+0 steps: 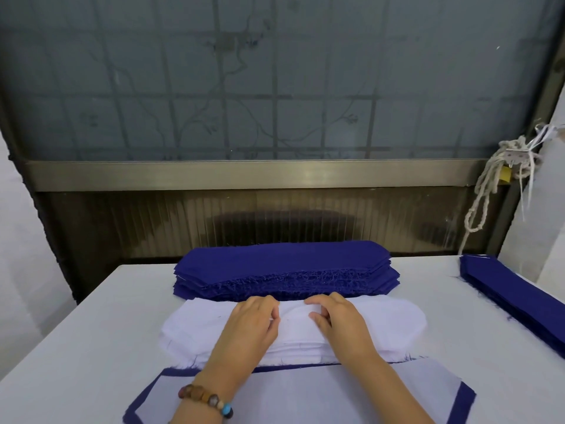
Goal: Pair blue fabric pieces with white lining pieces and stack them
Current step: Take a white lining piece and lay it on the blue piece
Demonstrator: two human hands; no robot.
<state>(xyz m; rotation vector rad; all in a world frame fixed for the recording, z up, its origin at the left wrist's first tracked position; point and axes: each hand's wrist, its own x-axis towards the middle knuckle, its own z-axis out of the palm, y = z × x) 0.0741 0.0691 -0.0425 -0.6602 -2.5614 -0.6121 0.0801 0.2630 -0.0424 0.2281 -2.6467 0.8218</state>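
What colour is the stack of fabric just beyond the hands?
Deep blue, with frayed threads along its near edge; seen in the head view.

Surface [91, 316]: three items lie in a line from front to back at centre. Rearmost, a stack of blue fabric pieces [284, 264]. Directly before it and touching its front edge, a stack of white lining pieces [195, 322]. Nearest the person, a white lining piece laid on a blue fabric piece [305, 396]. Both hands, left hand [252, 324] and right hand [342, 322], rest side by side on the lining stack. A second blue fabric stack [516, 295] lies well apart at the right edge.
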